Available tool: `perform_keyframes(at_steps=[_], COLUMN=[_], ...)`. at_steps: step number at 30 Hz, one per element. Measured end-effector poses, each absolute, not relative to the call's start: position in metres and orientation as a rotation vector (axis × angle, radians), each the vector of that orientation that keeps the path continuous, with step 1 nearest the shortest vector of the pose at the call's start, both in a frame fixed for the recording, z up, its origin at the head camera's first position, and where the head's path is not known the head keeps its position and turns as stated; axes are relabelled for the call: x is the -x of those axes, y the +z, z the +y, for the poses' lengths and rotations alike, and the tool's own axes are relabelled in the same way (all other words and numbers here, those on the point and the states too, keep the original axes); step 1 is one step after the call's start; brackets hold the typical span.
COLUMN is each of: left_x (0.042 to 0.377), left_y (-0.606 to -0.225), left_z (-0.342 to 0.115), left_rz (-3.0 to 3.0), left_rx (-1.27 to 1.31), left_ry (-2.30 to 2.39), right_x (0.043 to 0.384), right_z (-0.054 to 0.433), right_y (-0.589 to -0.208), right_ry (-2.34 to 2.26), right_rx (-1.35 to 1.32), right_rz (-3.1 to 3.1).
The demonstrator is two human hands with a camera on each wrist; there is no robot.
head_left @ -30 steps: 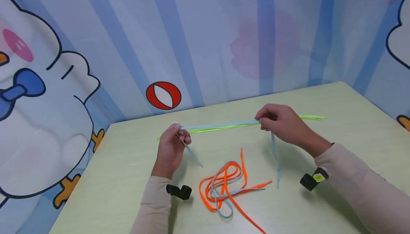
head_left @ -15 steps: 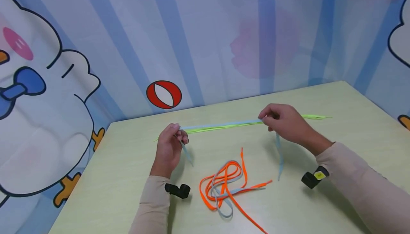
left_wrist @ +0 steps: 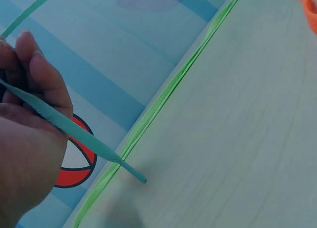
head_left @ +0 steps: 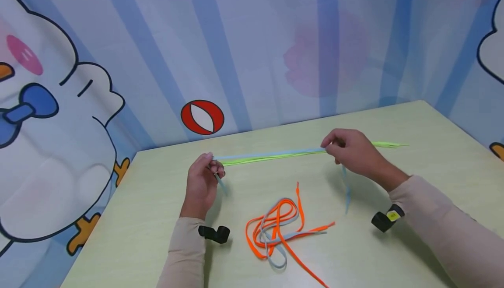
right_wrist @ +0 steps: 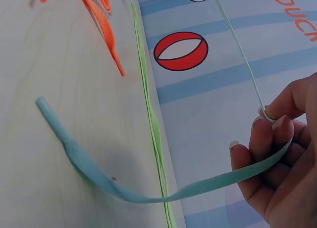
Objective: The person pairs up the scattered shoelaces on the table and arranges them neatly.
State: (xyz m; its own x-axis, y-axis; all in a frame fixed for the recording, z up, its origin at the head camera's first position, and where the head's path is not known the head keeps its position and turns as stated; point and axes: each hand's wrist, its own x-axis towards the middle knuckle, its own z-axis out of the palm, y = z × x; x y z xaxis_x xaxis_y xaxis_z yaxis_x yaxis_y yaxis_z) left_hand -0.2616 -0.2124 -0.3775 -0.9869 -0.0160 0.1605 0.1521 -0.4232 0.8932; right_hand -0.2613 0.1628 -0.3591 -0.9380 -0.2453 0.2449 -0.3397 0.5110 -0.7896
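A light blue shoelace (head_left: pixel 271 153) is stretched straight between my two hands, above the table. My left hand (head_left: pixel 200 187) pinches it near one end; a short tail with its tip (left_wrist: pixel 133 172) hangs past the palm in the left wrist view. My right hand (head_left: pixel 352 152) pinches the other side between thumb and forefinger, and a longer tail (right_wrist: pixel 114 188) dangles below. Just behind the taut lace, a yellow-green shoelace (head_left: pixel 275 158) lies lengthwise along the back of the table, partly hidden by my hands.
Nearer to me on the table (head_left: pixel 130 218) lies a loose tangle of an orange shoelace (head_left: pixel 291 253) and a grey shoelace (head_left: pixel 280 259). A printed cloth backdrop (head_left: pixel 252 51) rises behind the table's back edge.
My left hand has shifted left and my right hand slightly right, so the stretched span is longer. The tails hanging from both hands have become shorter.
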Motion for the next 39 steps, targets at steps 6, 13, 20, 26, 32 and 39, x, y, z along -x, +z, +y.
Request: perform_keyframes(at_steps=[6,13,20,26,32,39], left_x=[0.262,0.262,0.262,0.262,0.263,0.267], left_y=[-0.379,-0.381,-0.382,-0.384,-0.384,-0.379], left_z=[-0.219,-0.225,-0.234,-0.248,-0.251,-0.252], left_rz=[-1.557,-1.586,-1.648,-1.595,-1.596,-1.763], left_rx=[0.164,0.114,0.0,-0.08,-0.128,-0.191], left_ry=[-2.609,-2.6,-2.584,-2.59,-2.594,-2.52], right_x=[0.263,0.267,0.27,0.272,0.269,0.264], right_z=[0.163,0.165,0.167,0.168,0.177,0.191], right_y=[-0.36,-0.363,-0.365,-0.365,-0.367,-0.374], right_ry=[1.383,1.378,1.363,1.343,1.329,1.303], right_rx=[-0.473,-0.472,-0.462,-0.45,-0.423,-0.393], right_rz=[-2.672,-2.666,-2.672,-2.68,-2.708,-2.723])
